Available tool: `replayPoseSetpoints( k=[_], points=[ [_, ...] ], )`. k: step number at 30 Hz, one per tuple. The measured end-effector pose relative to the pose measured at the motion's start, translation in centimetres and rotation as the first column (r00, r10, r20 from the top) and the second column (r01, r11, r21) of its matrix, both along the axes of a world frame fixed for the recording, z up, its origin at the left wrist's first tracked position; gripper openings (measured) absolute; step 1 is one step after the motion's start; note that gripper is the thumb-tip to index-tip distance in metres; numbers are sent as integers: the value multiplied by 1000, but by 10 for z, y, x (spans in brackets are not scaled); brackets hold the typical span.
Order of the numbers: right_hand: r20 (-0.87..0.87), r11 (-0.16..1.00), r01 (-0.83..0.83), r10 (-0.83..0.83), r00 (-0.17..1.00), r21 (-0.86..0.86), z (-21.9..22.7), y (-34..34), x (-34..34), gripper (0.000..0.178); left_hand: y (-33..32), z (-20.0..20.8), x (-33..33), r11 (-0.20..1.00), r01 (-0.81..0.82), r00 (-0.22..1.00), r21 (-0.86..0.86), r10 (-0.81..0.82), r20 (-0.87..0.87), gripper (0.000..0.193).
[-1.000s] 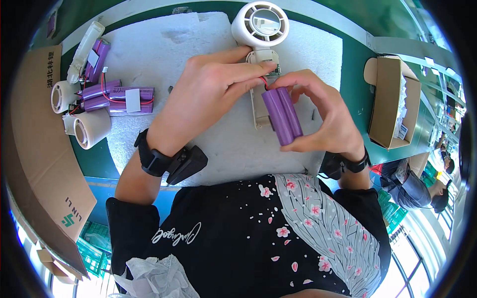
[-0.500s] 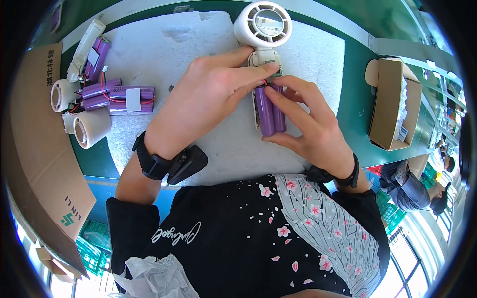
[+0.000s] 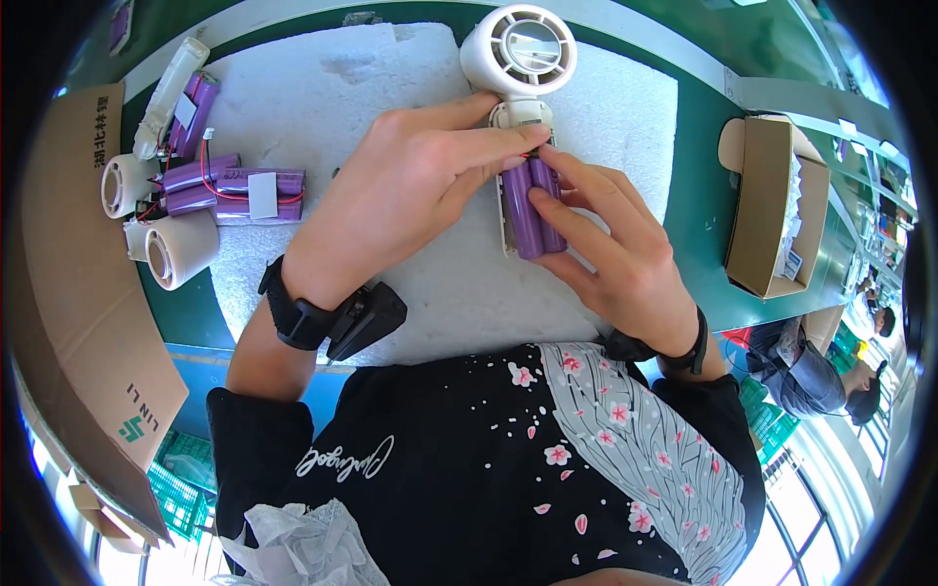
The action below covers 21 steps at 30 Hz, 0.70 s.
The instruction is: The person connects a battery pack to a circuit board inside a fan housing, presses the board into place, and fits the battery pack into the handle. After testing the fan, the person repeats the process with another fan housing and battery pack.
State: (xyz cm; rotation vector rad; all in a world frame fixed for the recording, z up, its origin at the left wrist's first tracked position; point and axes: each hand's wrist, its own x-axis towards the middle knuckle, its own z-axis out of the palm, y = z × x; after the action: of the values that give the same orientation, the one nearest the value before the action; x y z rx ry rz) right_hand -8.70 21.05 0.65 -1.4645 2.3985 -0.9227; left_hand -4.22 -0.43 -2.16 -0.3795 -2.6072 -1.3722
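Observation:
A white handheld fan (image 3: 519, 51) lies on a white foam sheet, its round grille at the far end and its open handle toward me. My left hand (image 3: 415, 171) grips the handle near the neck, thumb and forefinger pinching close to the top of the cells. Over the handle sits a purple two-cell battery pack (image 3: 524, 210), slightly tilted. My right hand (image 3: 620, 249) holds this pack from the right, fingers on its top and side, thumb near its lower end. Fingers mostly hide the wires and the circuit board.
Left on the foam (image 3: 391, 293) and green table lie several purple battery packs (image 3: 283, 184) with red and black wires, and white fan parts (image 3: 183, 249). A large cardboard sheet (image 3: 88, 293) stands at the left edge. An open cardboard box (image 3: 757, 210) sits right; another person (image 3: 806, 371) is beyond.
The battery pack has moved slightly up toward the fan head. My right fingers have shifted up along with it; my left hand stays nearly in place.

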Motion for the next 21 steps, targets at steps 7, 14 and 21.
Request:
replayPoseSetpoints(
  k=[7, 14, 21],
  points=[
    [-47, 999, -2, 0, 999, -38, -5, -1, -1, 40, -1, -2, 0, 1000, -11, 1000, -7, 11, 4, 32],
    [98, 994, 96, -90, 991, -58, -10, -7, -1, 48, -4, -4, -2, 999, -22, 997, 34, 20, 80, 40],
    [206, 986, 165, -160, 965, -9, -7, -16, -8, 68, -2, 2, -6, 996, -42, 985, 76, 29, 167, 51]
  ],
)
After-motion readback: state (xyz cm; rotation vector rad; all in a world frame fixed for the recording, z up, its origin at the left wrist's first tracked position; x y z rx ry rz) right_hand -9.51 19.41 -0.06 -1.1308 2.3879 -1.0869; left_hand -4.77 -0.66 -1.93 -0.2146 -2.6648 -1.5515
